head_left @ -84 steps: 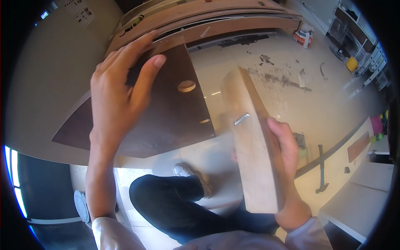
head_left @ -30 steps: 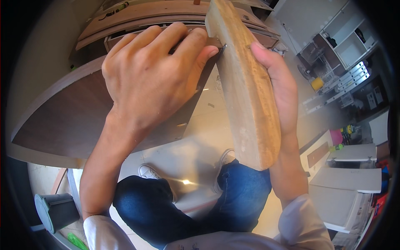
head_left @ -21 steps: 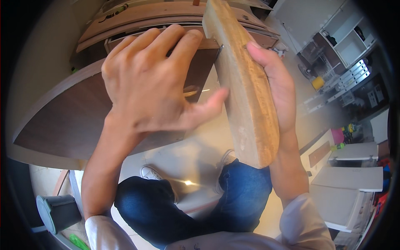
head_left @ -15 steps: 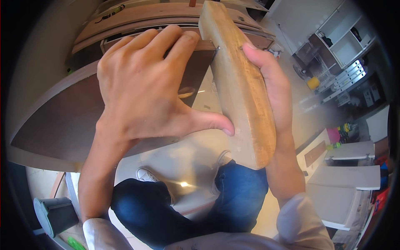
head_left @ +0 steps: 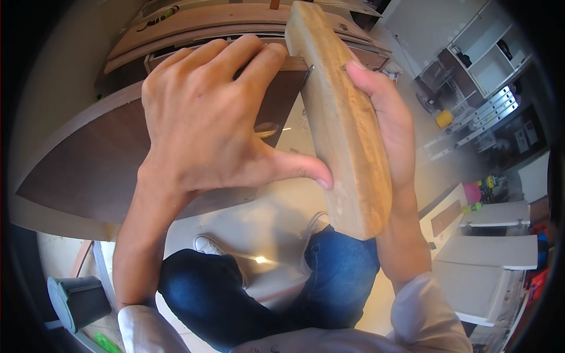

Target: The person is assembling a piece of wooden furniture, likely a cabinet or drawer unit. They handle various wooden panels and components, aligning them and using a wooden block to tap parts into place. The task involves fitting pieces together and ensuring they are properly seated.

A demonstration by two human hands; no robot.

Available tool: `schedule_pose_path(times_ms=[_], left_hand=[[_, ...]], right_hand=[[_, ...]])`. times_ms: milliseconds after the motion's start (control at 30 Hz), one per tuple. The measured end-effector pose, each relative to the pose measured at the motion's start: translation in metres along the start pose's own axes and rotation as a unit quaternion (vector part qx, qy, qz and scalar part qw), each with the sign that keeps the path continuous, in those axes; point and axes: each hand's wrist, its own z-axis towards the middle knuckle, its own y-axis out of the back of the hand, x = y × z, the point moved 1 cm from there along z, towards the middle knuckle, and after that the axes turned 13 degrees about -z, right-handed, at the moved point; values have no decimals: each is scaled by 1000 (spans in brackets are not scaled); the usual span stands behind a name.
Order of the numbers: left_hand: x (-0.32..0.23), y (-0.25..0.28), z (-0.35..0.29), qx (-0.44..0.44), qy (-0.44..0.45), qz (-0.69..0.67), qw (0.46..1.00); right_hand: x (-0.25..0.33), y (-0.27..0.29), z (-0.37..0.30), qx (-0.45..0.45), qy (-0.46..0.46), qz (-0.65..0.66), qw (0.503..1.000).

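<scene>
A long, thick wooden block (head_left: pixel 344 123) with a rounded lower end stands tilted in front of me. My right hand (head_left: pixel 385 109) grips its right side, thumb along the edge; the other fingers are hidden behind it. A dark brown board (head_left: pixel 88 159) with a pale edge extends to the left, and its end meets the block's left side near the top. My left hand (head_left: pixel 206 117) lies over this board with bent fingers hooked over its upper edge. The left thumb stretches across to the block's left face. What the left fingertips press on is hidden.
Stacked wooden panels (head_left: pixel 218 26) lie beyond the board. A grey-green bin (head_left: pixel 73 300) stands at lower left. To the right are an aluminium ladder (head_left: pixel 488 115), an open white cabinet (head_left: pixel 485 53) and several pale panels (head_left: pixel 488 253). My knees (head_left: pixel 197 279) are below the block.
Both hands, the block and the board appear shifted very slightly to the right in the view. The grips look the same.
</scene>
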Motion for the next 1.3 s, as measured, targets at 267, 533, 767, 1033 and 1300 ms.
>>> schedule_pose_path(times_ms=[267, 533, 767, 1033, 1300], left_hand=[[6, -9, -1, -22, -14, 91, 995], [-1, -11, 6, -28, 7, 97, 995], [-3, -11, 6, -36, 0, 100, 994], [-3, -11, 5, -43, -10, 97, 994], [-2, -10, 4, -51, -19, 89, 995]], right_hand=[[-3, 13, 2, 33, -2, -4, 999], [-2, 16, 3, 42, -4, -7, 999], [-1, 14, -1, 29, -8, 14, 999], [1, 13, -2, 29, 3, -19, 999], [2, 7, 1, 17, 13, -20, 1000]])
